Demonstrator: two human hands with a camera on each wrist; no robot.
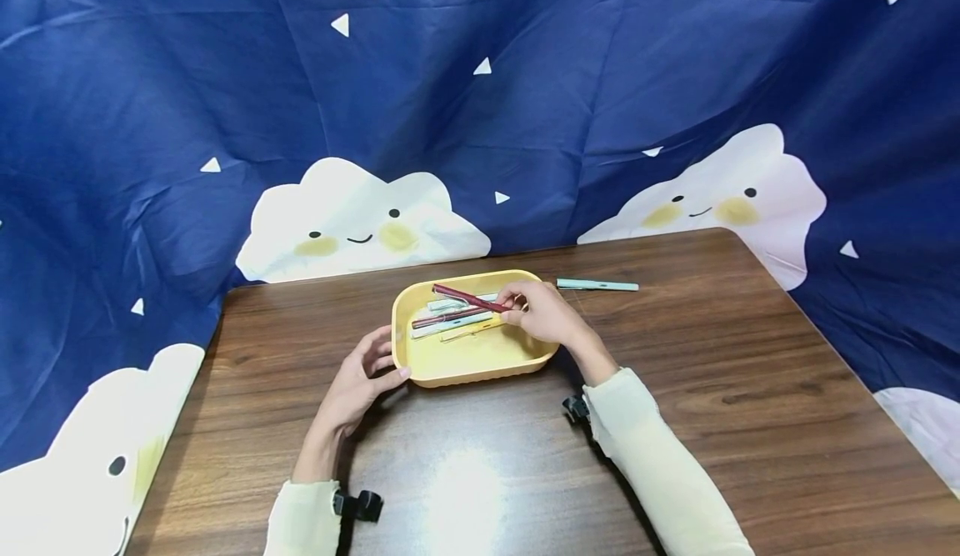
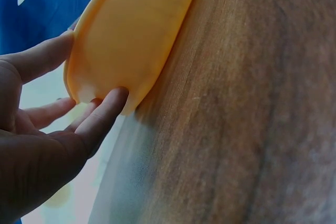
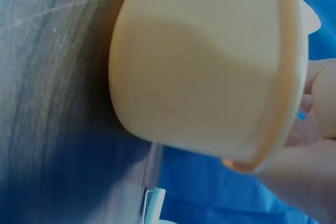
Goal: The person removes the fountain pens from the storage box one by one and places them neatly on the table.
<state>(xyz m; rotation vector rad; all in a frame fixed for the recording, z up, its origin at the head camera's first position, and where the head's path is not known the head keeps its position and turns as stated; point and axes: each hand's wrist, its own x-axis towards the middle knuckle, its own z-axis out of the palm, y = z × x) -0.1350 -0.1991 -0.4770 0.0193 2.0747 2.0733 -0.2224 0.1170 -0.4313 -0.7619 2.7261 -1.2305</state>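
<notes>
A yellow tray (image 1: 450, 364) with raised walls stands on the wooden table. My right hand (image 1: 542, 313) reaches over its right end and pinches a dark red pen (image 1: 467, 296) by one end, above the other pens. Inside lie several capped pens, among them a yellow pen (image 1: 468, 331), a second dark red one and some pale blue ones. My left hand (image 1: 362, 381) holds the tray's left end, the thumb at the front corner. In the left wrist view, fingertips touch the outer wall (image 2: 131, 35). The tray's wall (image 3: 199, 77) hides the right fingertips in the right wrist view.
A mint-green pen (image 1: 597, 285) lies on the table (image 1: 750, 373), right of the tray near the back edge. Behind the table hangs a blue cloth (image 1: 555, 106) with cloud prints. Each wrist wears a black camera mount.
</notes>
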